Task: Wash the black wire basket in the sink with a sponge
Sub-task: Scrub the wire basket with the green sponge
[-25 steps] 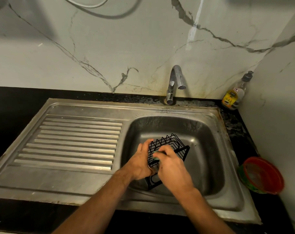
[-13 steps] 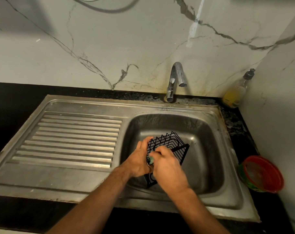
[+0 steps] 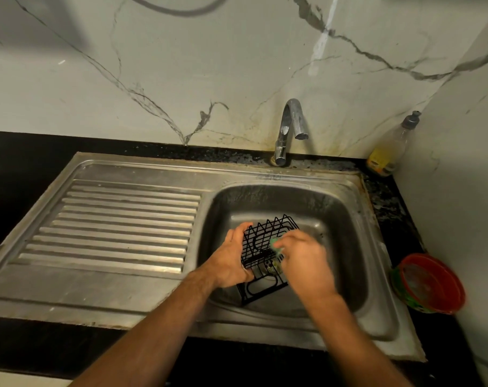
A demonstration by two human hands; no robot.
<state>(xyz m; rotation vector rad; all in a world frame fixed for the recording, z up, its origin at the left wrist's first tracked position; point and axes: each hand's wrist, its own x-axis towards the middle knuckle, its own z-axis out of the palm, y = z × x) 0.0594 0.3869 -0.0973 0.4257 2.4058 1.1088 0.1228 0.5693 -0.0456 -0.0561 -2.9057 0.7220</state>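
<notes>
Green sponge (image 3: 276, 245) being pinched in right hand (image 3: 307, 263) fingers, rubbing against black wire basket (image 3: 265, 247). Left hand (image 3: 231, 261) gripping basket's edge at nine o'clock, tilting it up inside sink (image 3: 346, 247) bowl. Tap (image 3: 291, 129) at twelve o'clock, not running. Risking: wet wire slipping from left grip, sponge snagging on mesh, likely tearing.

Tilted black wire basket (image 3: 268, 241), green sponge (image 3: 276, 245)

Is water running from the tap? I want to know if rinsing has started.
No: the tap shows no stream falling from its spout into the sink.
</notes>
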